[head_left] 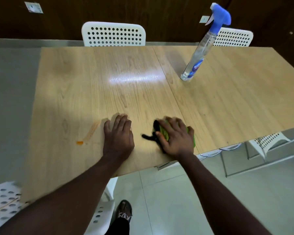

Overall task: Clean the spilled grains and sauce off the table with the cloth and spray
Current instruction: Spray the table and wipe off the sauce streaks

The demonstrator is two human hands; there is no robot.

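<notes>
My right hand presses flat on a green and black cloth near the front edge of the wooden table, fingers spread over it. To its left, my left hand rests palm down on the bare tabletop with fingers straight. An orange sauce smear with a small orange blob lies left of the left hand. A clear spray bottle with a blue trigger head stands upright at the back right of the table. No grains are visible.
White perforated chairs stand behind the table, at the back right, under the right side and at the near left. My foot is on the grey tiled floor below the table's front edge.
</notes>
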